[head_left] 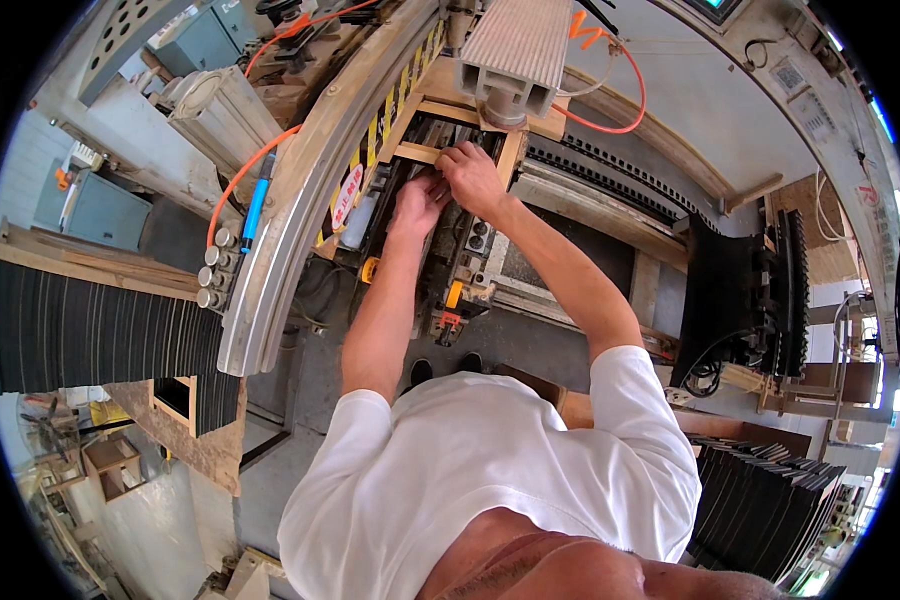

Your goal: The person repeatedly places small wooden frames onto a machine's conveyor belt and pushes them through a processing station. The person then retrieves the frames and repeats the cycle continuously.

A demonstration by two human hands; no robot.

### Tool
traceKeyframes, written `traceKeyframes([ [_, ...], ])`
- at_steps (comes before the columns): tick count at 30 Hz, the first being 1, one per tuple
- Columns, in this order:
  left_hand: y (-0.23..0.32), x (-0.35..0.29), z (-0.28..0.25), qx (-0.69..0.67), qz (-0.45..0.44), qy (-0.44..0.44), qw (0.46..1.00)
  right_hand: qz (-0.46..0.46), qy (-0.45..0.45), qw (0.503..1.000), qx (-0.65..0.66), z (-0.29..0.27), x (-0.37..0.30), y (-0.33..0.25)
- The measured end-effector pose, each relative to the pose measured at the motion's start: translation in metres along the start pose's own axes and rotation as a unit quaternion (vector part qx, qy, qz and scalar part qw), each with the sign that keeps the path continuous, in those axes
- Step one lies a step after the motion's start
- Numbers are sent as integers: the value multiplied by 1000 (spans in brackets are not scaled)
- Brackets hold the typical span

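My left hand (420, 203) and my right hand (472, 178) meet over the middle of a woodworking machine, just on my side of a light wooden crossbar (416, 153). The left one is closed, its fingers bent up toward the other hand. My right hand arches over from the right with its fingers curled down and pressed together. What lies between the fingertips is hidden. The crossbar joins the light wooden side pieces (511, 155) of a frame lying on the machine. Below my hands runs a metal mechanism (470, 262) with dark round parts.
A grey ribbed metal beam (515, 50) overhangs the frame's far end. Left of my arms curves a metal rail (270, 290) with a blue tube (257, 212). Black-faced panels (100, 320) are stacked at the left, more (765, 500) at the lower right. An orange hose (642, 90) loops at the back.
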State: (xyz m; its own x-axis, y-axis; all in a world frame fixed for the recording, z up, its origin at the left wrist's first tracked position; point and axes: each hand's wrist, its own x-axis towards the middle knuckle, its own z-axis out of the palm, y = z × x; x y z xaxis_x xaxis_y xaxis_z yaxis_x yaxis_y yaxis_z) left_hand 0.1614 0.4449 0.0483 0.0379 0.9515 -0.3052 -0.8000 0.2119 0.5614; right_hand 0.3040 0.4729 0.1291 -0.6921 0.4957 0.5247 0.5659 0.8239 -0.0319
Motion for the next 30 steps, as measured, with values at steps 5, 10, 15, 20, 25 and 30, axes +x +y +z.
traceKeyframes([
  [5, -1, 21, -6, -61, 4, 2, 998, 42, -32, 999, 5, 0, 11, 2],
  [10, -6, 28, 0, -116, 26, 4, 993, 115, -67, 991, 15, 14, 8, 10],
  [15, -7, 24, 2, -124, 46, 20, 991, 110, -54, 992, 13, 17, 17, 10],
  [20, -22, -36, 0, -76, 45, 78, 993, 126, -72, 989, 19, 17, 14, 14],
  [25, -25, -168, -6, -78, 65, 95, 990, 128, -80, 988, 36, 26, 12, 20],
  [30, -34, -309, -29, -38, 54, 99, 993, 141, -68, 986, 56, 36, 13, 15],
])
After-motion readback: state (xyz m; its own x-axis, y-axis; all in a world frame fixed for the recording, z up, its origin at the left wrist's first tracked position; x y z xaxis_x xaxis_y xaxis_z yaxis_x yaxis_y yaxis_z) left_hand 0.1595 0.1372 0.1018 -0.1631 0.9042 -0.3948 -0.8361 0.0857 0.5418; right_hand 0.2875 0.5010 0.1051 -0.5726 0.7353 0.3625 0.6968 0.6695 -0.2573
